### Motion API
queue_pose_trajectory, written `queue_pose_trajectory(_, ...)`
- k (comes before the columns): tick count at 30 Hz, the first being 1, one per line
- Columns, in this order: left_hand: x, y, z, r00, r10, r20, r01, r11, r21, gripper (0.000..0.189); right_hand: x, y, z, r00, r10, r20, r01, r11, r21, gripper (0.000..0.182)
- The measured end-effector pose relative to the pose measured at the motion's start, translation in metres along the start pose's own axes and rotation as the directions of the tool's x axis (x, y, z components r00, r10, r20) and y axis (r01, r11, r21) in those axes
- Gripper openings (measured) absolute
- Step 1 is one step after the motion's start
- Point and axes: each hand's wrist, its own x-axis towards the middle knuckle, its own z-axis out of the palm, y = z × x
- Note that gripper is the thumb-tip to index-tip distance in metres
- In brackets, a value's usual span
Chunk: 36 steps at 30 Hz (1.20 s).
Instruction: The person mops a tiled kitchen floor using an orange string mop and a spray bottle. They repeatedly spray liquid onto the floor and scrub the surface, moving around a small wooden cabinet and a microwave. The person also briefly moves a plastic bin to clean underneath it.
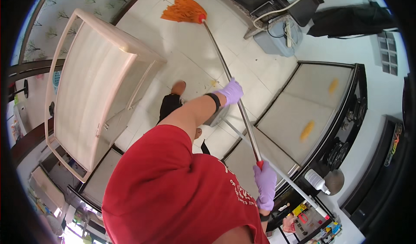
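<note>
My left hand (231,92), in a purple glove, is closed around the middle of the metal handle (246,123) of a mop. My right hand (266,185), gloved alike, holds the red upper end of this handle, lower in the view. The mop's orange string head (184,10) lies spread on the tiled floor at the top, joined to the handle by a red socket. A white pole (286,177) with a red tip slants past beneath the mop handle, close to my right hand. Its far end reaches a grey object (215,118) on the floor, partly hidden by my left forearm.
A pale refrigerator (94,78) stands left of my feet. To the right are cabinets (292,104) under a black gas stove (338,151), with a white bottle (315,180) near it. A grey plastic container (279,37) with cables sits at the upper right. Small debris dots the floor (195,45).
</note>
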Motion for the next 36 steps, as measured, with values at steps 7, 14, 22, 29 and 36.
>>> queue_pose_trajectory(7,-0.025,0.174,0.020,0.939,0.339,-0.052,-0.343,0.922,-0.182,0.011,-0.130,0.090,-0.014,0.947,0.285,0.148,-0.289,0.957,0.006,0.024)
queue_pose_trajectory(14,-0.033,0.259,-0.009,0.731,0.671,-0.124,-0.584,0.520,-0.623,0.020,-0.230,0.125,-0.094,0.853,0.475,0.219,-0.506,0.854,0.120,0.028)
queue_pose_trajectory(22,-0.046,0.223,-0.093,0.759,0.645,-0.091,-0.581,0.608,-0.542,0.029,-0.252,0.068,-0.176,0.811,0.530,0.247,-0.573,0.804,0.160,0.029)
queue_pose_trajectory(29,-0.044,0.120,-0.151,0.853,0.493,-0.172,-0.511,0.723,-0.465,0.022,-0.204,0.037,-0.196,0.888,0.370,0.273,-0.456,0.782,0.425,0.023)
queue_pose_trajectory(36,-0.064,-0.021,-0.131,0.970,0.219,-0.105,-0.242,0.899,-0.364,0.018,-0.064,-0.016,-0.178,0.928,0.174,0.329,-0.299,0.874,0.383,0.024)
